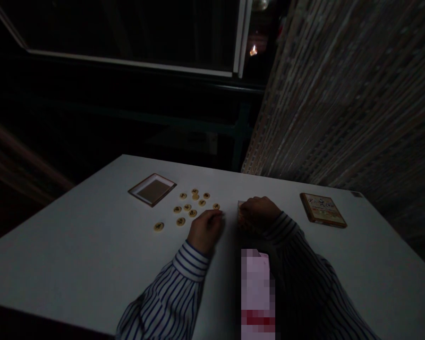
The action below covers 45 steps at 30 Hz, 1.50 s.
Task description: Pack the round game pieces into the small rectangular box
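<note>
Several round, pale Chinese chess pieces [187,208] with dark characters lie scattered on the white table, left of my hands. My left hand [206,230] is closed, with thumb and fingers drawn together, just beside the rightmost loose piece [216,206]. Whatever it may hold is too dim to make out. My right hand [262,212] is curled over a small light-edged thing [240,215], perhaps a box with pieces. That hand covers most of it, and its fingertips are in shadow.
An open shallow tray or lid [169,189] rests at the back left of the white table [74,250]. A flat printed box [324,210] lies at the right. A lit phone [265,257], partly pixelated, is near me. A string curtain [304,104] hangs behind the right side.
</note>
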Each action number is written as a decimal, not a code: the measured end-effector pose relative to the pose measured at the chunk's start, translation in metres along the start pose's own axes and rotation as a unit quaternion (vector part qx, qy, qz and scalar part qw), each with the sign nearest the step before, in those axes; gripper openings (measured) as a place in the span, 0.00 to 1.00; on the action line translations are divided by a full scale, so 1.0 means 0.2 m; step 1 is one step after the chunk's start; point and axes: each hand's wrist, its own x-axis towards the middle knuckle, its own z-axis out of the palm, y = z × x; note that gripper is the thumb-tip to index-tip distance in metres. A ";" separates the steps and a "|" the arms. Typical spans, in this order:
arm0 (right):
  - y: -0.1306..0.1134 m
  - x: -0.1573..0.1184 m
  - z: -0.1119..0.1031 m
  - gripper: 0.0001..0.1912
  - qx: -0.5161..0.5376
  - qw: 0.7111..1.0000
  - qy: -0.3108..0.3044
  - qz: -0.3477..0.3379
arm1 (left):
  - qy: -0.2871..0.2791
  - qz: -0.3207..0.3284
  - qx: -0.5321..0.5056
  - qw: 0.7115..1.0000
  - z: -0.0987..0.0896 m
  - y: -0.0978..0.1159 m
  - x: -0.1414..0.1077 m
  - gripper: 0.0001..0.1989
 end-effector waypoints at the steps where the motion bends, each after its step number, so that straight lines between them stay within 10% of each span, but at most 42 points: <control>1: -0.01 0.01 0.00 0.16 0.004 1.000 0.003 -0.003 | 0.008 -0.003 0.005 1.000 -0.03 0.00 0.00 0.11; 20: -0.23 0.22 -0.12 0.18 -0.017 0.999 0.012 -0.047 | 0.185 -0.123 0.113 0.968 -0.58 -0.29 0.05 0.17; 32: -0.42 0.44 -0.11 0.17 -0.033 0.994 -0.004 -0.105 | 0.181 -0.159 0.093 0.966 -0.60 -0.48 -0.03 0.16; 45: -0.62 0.62 -0.02 0.19 -0.031 0.994 -0.033 -0.096 | 0.092 -0.044 0.189 0.977 -0.53 -0.46 0.00 0.15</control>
